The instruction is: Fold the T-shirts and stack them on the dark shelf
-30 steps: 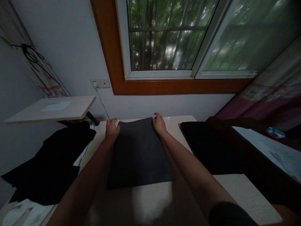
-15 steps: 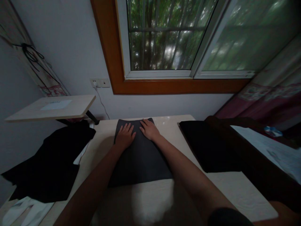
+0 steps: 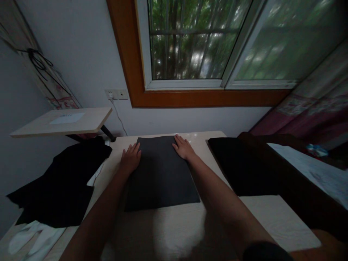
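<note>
I have the grey cloth (image 3: 163, 177) flat on the pale table (image 3: 176, 228), its long axis apparently running toward the window (image 3: 201, 43). From the hands it stretches back between the forearms (image 3: 219, 194): left hand (image 3: 131, 158), fingers spread, at its left edge; right hand (image 3: 185, 148), spread and ungripping, at its far right corner; neither clearly nearer.

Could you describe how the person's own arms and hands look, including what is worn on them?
The left hand and right hand are bare, with no glove, watch or bracelet visible. The left arm is uncovered as far as it shows. On the right arm, a dark sleeve shows at the bottom edge.
</note>
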